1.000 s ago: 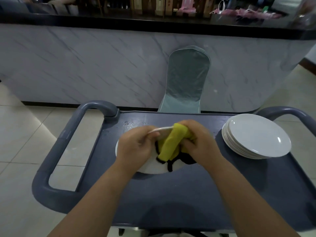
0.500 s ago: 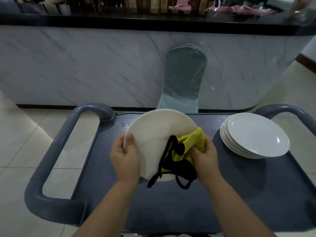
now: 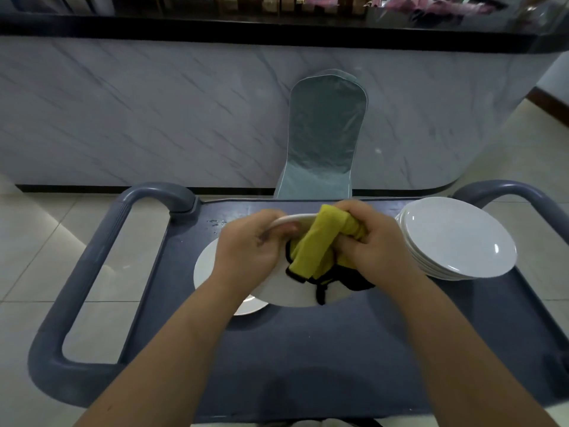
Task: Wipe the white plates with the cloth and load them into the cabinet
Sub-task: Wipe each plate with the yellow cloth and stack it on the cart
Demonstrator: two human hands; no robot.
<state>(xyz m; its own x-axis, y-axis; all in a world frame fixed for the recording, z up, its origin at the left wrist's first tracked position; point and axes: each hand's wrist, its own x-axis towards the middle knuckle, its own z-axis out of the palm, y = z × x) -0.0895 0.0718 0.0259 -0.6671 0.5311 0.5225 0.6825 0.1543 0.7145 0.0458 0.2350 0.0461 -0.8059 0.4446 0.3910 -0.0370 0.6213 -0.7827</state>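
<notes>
Up at mid-cart, the left hand (image 3: 249,251) curls its fingers over the top rim of a white plate (image 3: 286,292), holding it tilted above the grey cart's surface (image 3: 308,349). The right hand (image 3: 372,245) bunches the yellow cloth (image 3: 317,241) in curled fingers, pressed to the plate's face. A second plate (image 3: 204,266) lies flat beneath; the plate stack (image 3: 455,238) sits at right.

The single head-worn camera looked forward and steeply down from above the near edge of the grey-blue plastic service cart (image 3: 308,349), close enough that the cart's flat top filled the lower half of the view. Beyond the cart's far edge it faced the white marble-patterned counter front (image 3: 154,118).
</notes>
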